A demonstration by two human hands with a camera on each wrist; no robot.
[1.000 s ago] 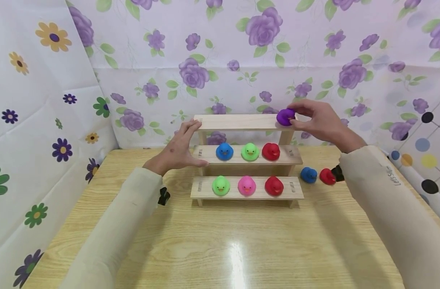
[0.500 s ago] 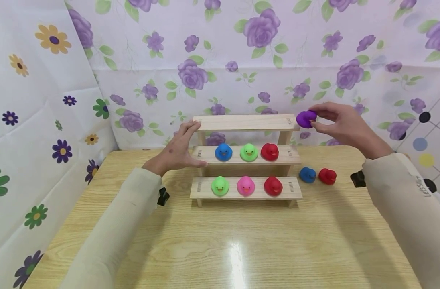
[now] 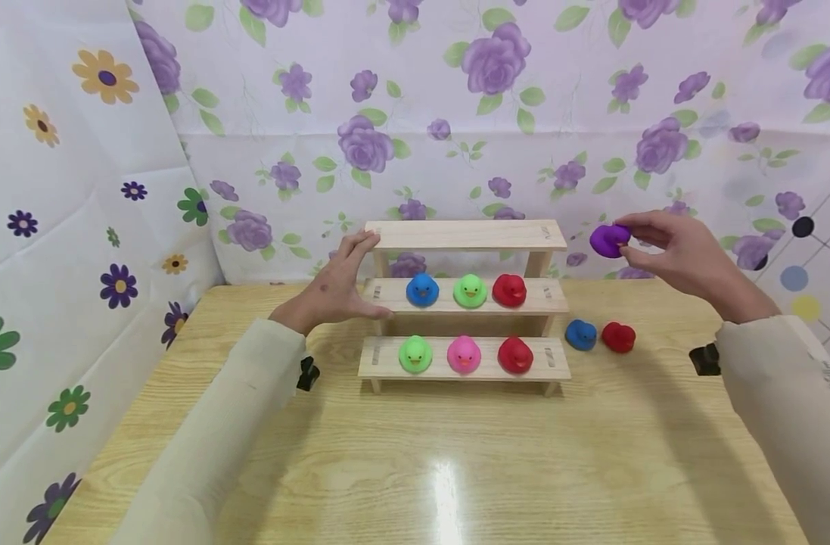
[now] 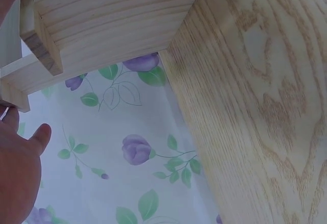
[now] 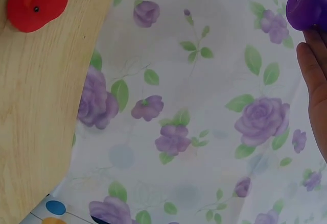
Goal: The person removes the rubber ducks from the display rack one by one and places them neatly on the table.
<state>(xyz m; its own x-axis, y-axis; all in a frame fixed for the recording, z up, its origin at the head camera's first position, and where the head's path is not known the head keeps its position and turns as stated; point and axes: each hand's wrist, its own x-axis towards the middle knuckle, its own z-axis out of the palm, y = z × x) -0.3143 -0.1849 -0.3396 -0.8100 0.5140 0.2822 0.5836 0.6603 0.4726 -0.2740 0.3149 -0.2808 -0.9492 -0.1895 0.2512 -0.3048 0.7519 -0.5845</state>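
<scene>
right hand [image 3: 683, 253] pinches purple duck [image 3: 607, 241], facing right, long axis roughly sideways; left hand [image 3: 333, 288] spread.

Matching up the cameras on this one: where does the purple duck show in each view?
Head: the purple duck is right of centre, pinched by the right hand.
Left wrist: not in it.
Right wrist: top right corner, partly cut off.
Shared landmark: the purple-flowered cloth, in all three.

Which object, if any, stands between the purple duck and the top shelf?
Nothing visible in the head view: the right hand pinches the purple duck in the air, right of the top shelf.
</scene>
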